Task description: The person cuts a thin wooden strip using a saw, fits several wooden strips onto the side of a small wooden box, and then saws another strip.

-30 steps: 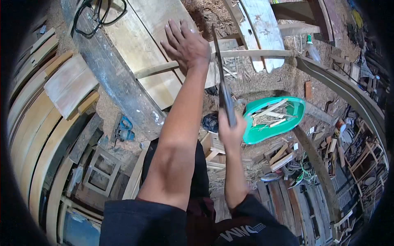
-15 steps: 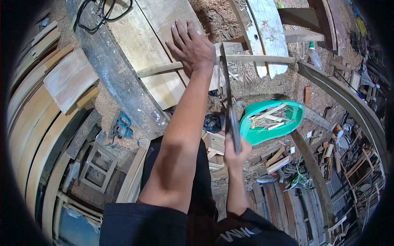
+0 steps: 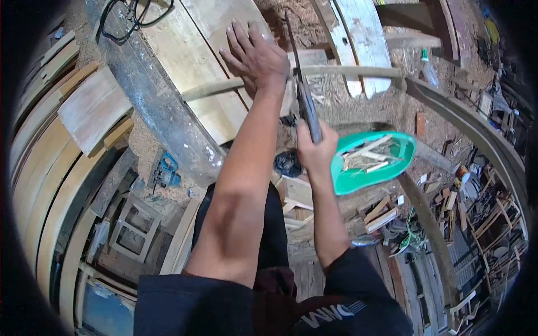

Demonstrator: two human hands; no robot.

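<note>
My left hand lies with spread fingers on a long thin wooden strip, pressing it against wide pale boards. The strip runs crosswise and sticks out past the boards to the right. My right hand grips the handle of a handsaw. The saw points away from me, and its narrow-looking blade crosses the strip just right of my left hand. Whether the blade has cut into the wood cannot be made out.
A green basin with wood offcuts is right of my right hand. A blue power tool lies on sawdust at the left. Black cable rests at the upper left. Curved timbers stand at the right, stacked planks at the left.
My right hand and the saw have moved forward, away from my body. My left hand stays on the strip, and the view has shifted slightly.
</note>
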